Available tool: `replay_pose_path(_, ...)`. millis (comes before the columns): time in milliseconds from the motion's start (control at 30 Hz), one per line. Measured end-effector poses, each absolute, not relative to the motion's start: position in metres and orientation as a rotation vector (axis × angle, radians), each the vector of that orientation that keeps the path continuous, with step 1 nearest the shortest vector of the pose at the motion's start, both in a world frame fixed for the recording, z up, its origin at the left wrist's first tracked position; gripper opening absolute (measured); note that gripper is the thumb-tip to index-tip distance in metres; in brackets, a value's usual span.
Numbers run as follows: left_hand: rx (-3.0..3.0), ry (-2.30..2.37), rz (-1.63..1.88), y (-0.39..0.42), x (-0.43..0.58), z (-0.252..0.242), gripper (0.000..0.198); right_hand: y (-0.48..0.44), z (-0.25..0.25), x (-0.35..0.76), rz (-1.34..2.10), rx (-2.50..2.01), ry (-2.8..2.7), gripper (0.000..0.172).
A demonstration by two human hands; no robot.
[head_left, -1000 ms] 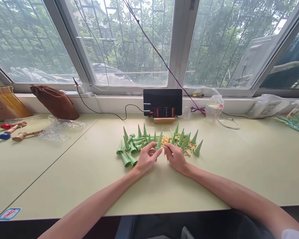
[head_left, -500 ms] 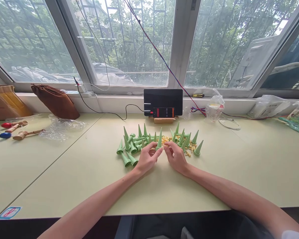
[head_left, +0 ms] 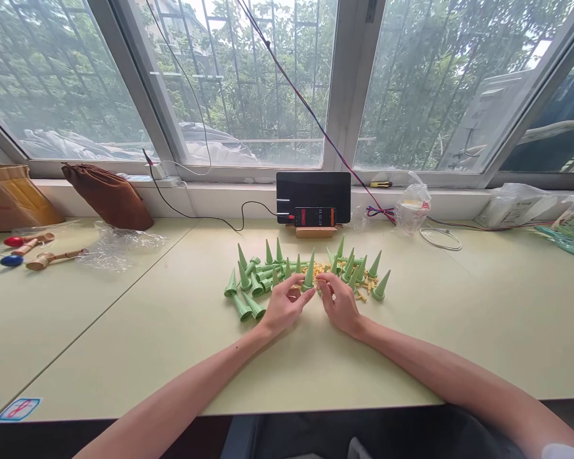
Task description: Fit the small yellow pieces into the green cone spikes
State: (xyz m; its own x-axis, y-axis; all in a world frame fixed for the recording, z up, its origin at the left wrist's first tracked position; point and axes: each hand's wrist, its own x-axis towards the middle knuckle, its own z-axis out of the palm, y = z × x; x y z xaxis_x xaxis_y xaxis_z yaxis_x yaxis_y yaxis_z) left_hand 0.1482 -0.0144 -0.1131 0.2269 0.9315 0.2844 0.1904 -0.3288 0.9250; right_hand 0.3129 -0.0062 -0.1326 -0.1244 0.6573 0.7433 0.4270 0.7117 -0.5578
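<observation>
Right hand (head_left: 340,305): fingertips bunched, and whether they held anything was too small to tell. Left hand (head_left: 282,306) pinched the green cone (head_left: 309,271), its fingers covering the base. Yellow pieces (head_left: 321,268) beyond the hands: shapes unresolved. Phone (head_left: 315,216) digits were unreadable. Cardboard box (head_left: 2,197) was cut by the left edge, teal items (head_left: 571,241) by the right.

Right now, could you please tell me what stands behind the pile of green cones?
Behind the green cones stands a phone on a wooden block, then a dark screen against the sill. The phone hides the screen's lower middle.
</observation>
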Motion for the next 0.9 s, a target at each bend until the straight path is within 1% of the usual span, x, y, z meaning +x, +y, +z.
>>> replay_pose_path(233,1.612,1.058,1.177,-0.0151,0.1492,-0.1100,0.026,-0.0078,-0.1305,0.3113,0.311,-0.892,-1.766,0.012)
replay_pose_path(467,1.537,1.052,1.224,-0.0140,0.1494,-0.1084,0.025,-0.0082,-0.1299,0.3108,0.321,-0.846,-1.794,0.017)
replay_pose_path(900,1.552,1.012,1.215,-0.0148,0.1480,-0.1082,0.023,-0.0049,-0.1331,0.3125,0.276,-0.804,-1.790,0.012)
